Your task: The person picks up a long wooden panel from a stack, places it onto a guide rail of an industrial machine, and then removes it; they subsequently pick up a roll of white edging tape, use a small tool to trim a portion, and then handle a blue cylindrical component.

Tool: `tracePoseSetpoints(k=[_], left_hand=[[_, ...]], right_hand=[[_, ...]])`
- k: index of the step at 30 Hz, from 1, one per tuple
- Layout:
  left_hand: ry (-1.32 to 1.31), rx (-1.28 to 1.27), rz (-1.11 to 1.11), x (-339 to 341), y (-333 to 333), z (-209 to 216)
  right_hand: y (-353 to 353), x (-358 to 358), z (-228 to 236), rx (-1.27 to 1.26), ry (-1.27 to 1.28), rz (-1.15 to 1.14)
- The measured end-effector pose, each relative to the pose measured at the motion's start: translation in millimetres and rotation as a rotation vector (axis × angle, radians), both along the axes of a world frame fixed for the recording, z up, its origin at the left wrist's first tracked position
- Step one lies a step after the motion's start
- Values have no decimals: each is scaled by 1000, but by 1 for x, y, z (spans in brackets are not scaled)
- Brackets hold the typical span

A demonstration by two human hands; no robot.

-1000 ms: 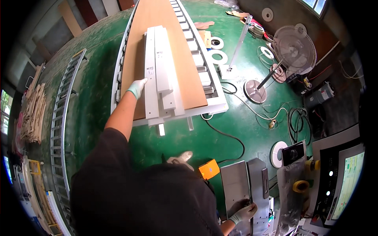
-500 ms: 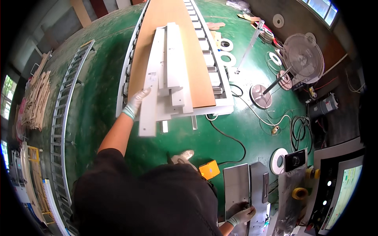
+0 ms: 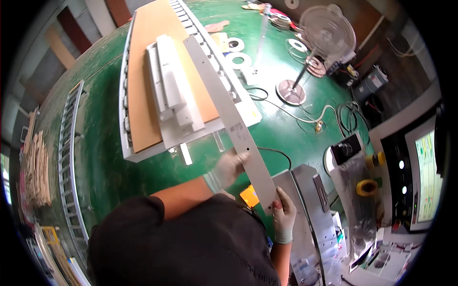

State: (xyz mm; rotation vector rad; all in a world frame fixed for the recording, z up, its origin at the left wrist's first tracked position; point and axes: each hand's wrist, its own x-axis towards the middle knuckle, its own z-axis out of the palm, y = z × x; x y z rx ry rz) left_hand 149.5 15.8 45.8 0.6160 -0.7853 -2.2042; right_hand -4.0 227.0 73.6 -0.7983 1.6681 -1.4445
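Because it is long and slender, the white strip point(image 3: 232, 126) is carried by two gloved hands, presumably so that its far end does not droop or swing.

Left hand point(image 3: 228, 169): closed on the strip's left edge, thumb over the upper face, fingers mostly out of sight; seemingly placed up the length to bear weight.

Right hand point(image 3: 285, 215): closed on the near end, thumb on top near a small hole; this grip probably steers the angle.

White strip: slanting in front of the body, near end low at right, far end up at left across the view of the roller conveyor point(image 3: 248, 110); whether it touches the conveyor's rail cannot be told. Face drilled with small holes, one label.

Stack of white strips point(image 3: 171, 81): lengthwise on the brown board point(image 3: 143, 57), apparently laid so to keep within easy reach; the board lies along the conveyor, which likely bears its length evenly.

Orange box point(image 3: 249, 195): below the strip, partly hidden.

Grey metal machine point(image 3: 305, 209): just beside the right hand.

Standing fan point(image 3: 327, 32): beyond the conveyor, perhaps set there for air.
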Motion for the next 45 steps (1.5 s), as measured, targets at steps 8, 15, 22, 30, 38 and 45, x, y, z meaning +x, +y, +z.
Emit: tracePoseSetpoints(k=[8,15,22,30,38,45], left_hand=[[-223,340,270,-29,-122,-70],[-283,331,-89,-93,-103,-101],[-634,-1250,-19,-115,-9,-76],[-287,-2407,-950,-193,128,-32],[-157,-2474,-906,-228,202,-53],[-92,-2434,-923,-253,337,-59]], right_hand=[[167,-26,-75,-96,-217,-1048],[291,-54,-131,-109,65,-1409],[328,-70,-123,15,234,-1567],[390,-24,-122,89,584,-1814],[437,6,-123,621,933,-1427],[444,12,-130,597,908,-1429]])
